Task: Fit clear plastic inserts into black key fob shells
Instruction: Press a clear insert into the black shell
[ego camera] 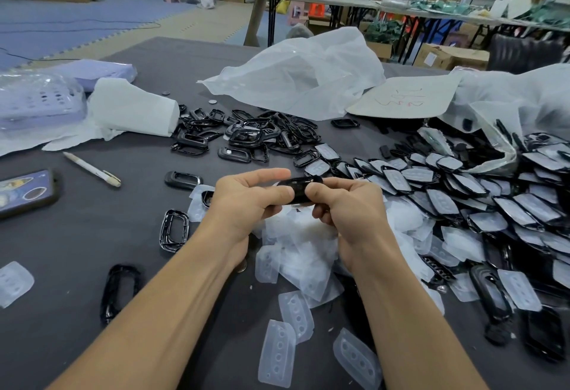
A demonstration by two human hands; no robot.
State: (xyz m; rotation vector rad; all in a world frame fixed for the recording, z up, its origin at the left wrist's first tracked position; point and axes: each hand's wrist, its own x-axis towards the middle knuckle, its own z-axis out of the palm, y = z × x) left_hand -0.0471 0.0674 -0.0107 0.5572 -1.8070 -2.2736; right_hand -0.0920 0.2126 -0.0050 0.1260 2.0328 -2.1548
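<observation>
Both hands hold one black key fob shell above the table's middle. My left hand grips its left end, with the thumb on the near face. My right hand pinches its right end, thumb on top. Whether a clear insert sits inside the held shell is hidden by my fingers. A heap of loose clear plastic inserts lies under my hands. More empty black shells are piled further back. Shells with inserts fitted lie overlapping on the right.
A phone and a pen lie at the left. White plastic bags, a paper roll and a cardboard sheet sit at the back. Single shells and inserts are scattered near the front of the dark table.
</observation>
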